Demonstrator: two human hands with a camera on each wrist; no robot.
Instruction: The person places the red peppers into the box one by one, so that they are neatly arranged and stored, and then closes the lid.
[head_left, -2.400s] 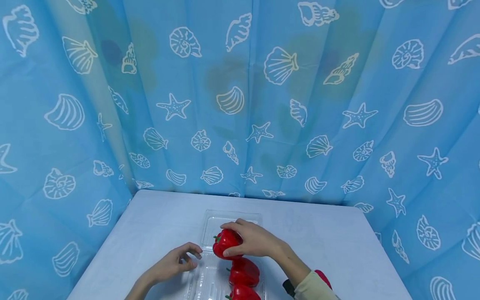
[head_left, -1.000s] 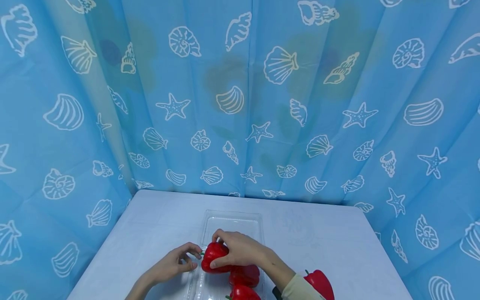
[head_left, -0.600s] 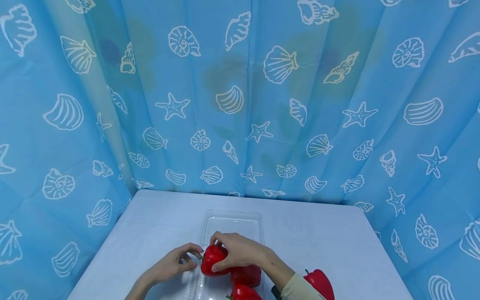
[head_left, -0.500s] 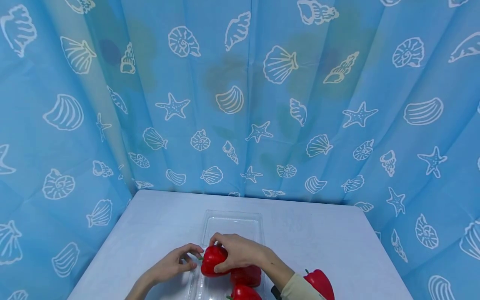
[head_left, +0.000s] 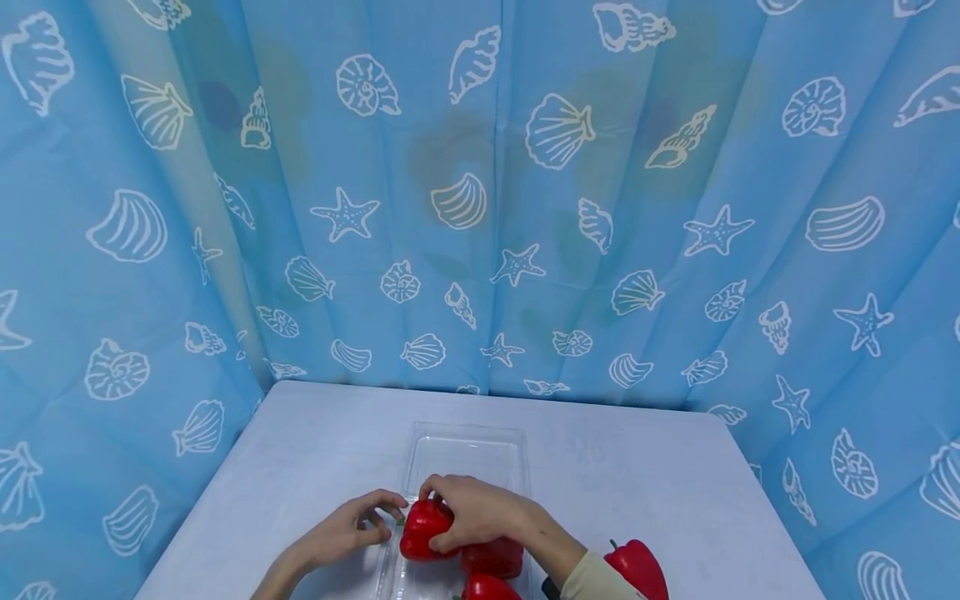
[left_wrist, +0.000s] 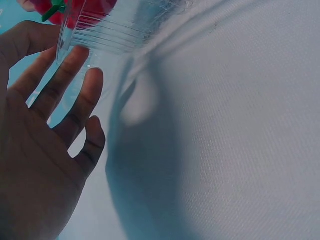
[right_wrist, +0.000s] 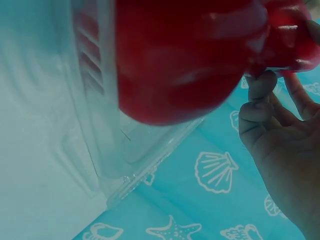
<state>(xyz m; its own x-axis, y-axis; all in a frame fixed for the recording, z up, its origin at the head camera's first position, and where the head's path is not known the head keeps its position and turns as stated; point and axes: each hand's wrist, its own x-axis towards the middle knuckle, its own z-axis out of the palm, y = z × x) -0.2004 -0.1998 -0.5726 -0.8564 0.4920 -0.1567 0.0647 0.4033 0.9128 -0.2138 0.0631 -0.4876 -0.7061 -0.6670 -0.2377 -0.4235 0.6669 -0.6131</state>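
Observation:
A red bell pepper (head_left: 422, 532) with a green stem is held by my right hand (head_left: 483, 510), fingers and thumb around its sides. It is at the left side of an open clear plastic clamshell box (head_left: 405, 583), beside two more red peppers (head_left: 491, 558) within it. In the right wrist view one of these peppers (right_wrist: 185, 60) fills the foreground, with the held pepper (right_wrist: 292, 37) behind it. My left hand (head_left: 345, 527), fingers loosely bent, is at the box's left edge. In the left wrist view its fingertips are close to or touching the clear wall (left_wrist: 100, 37).
The box's raised clear lid (head_left: 468, 450) lies open toward the back of the white table (head_left: 637, 467). Another red pepper (head_left: 637, 568) lies on the right, near a dark object (head_left: 550, 588) partly behind the sleeve. A blue shell-print curtain (head_left: 480, 208) surrounds the table.
My right hand has brought its pepper from above the box's hinge area leftward and nearer to me, down to the box's left side. My left hand has barely moved.

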